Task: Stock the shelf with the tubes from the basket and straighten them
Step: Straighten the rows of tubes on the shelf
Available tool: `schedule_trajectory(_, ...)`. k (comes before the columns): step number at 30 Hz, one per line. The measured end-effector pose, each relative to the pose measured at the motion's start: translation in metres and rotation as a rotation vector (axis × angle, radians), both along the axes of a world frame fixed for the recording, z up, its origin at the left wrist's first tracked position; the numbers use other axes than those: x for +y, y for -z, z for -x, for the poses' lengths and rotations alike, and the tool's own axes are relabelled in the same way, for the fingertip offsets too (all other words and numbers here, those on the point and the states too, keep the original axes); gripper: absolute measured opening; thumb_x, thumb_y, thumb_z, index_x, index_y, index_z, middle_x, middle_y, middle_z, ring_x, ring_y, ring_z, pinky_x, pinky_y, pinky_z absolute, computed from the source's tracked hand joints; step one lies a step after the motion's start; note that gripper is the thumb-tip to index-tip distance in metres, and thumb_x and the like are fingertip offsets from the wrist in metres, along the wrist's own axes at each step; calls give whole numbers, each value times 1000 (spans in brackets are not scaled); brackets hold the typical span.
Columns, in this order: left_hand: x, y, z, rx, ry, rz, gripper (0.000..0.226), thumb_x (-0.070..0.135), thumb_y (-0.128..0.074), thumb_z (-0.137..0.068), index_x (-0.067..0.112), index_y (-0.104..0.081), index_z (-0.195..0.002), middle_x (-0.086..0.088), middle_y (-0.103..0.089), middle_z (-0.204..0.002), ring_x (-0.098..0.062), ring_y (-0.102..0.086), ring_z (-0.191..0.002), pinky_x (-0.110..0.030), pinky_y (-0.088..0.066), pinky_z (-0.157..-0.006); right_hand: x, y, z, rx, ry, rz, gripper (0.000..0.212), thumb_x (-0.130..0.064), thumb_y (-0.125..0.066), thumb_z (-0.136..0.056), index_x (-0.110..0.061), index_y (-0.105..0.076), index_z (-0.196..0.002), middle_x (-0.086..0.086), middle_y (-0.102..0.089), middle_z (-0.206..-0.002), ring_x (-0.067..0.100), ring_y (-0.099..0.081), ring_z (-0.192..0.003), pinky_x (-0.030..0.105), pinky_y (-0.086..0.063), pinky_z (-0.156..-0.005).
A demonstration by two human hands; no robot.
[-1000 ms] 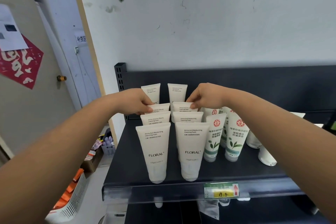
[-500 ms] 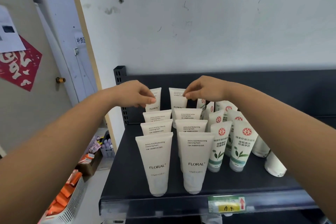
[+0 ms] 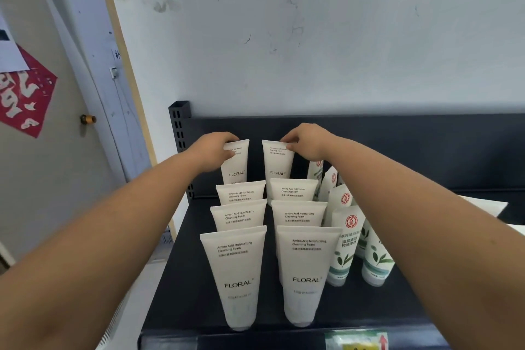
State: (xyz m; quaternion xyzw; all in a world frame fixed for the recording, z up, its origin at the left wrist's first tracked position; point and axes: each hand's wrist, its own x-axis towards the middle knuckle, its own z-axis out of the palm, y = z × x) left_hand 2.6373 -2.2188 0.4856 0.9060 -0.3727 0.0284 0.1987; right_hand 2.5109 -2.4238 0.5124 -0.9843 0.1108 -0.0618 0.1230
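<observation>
My left hand (image 3: 211, 150) curls round the top edge of the rear-left white plastic FLORAL tube (image 3: 238, 169), thumb on its front. My right hand (image 3: 305, 141) pinches the top corner of the rear-right white plastic FLORAL tube (image 3: 277, 166), just at 3 o'clock of the first. Both tubes stand upright at the back of the dark metal shelf (image 3: 181, 278). Toward 6 o'clock, two rows of further white cleansing-foam tubes (image 3: 308, 273) run to the shelf's front edge. At 3 o'clock of those rows stand white tubes with green leaf prints (image 3: 342, 253).
</observation>
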Motion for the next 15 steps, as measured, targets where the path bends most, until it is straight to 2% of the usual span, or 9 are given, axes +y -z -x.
schedule_trajectory(2,-1,1,-2,-6,1,4,34,14,-54,-97,21,-57,-129,-2,-60,-128,-21,-53,-115,-33,-43,-91,-3,0,-2,-45,9,-7,26,-19,-53,-98,-17,-68,-119,1,-65,-124,18,-56,-114,26,-41,-90)
schedule_trajectory(7,2,1,-2,-3,25,-50,34,18,-53,-97,29,-59,-129,3,-62,-127,-20,-54,-116,-39,-45,-97,-2,3,2,22,-10,-10,24,-16,-57,-95,-15,-67,-117,2,-71,-106,15,-67,-91,31,-51,-85)
schedule_trajectory(10,3,-4,7,0,65,-86,36,20,-52,-98,32,-58,-132,7,-62,-129,-19,-54,-119,-39,-44,-100,0,-2,11,44,-70,-13,23,-11,-56,-95,-15,-68,-114,-3,-70,-96,11,-68,-85,26,-47,-79)
schedule_trajectory(12,5,-4,13,-1,105,-122,37,20,-53,-97,33,-58,-132,10,-61,-132,-17,-53,-122,-38,-42,-102,5,-5,17,84,-108,9,23,-10,-56,-95,-15,-69,-113,-5,-69,-94,9,-67,-83,24,-45,-79)
schedule_trajectory(15,11,-3,20,18,142,-139,37,21,-54,-97,36,-58,-131,14,-60,-132,-13,-53,-122,-36,-42,-103,13,-7,24,106,-136,89,23,-12,-57,-94,-16,-70,-113,-3,-70,-102,11,-64,-87,24,-42,-79)
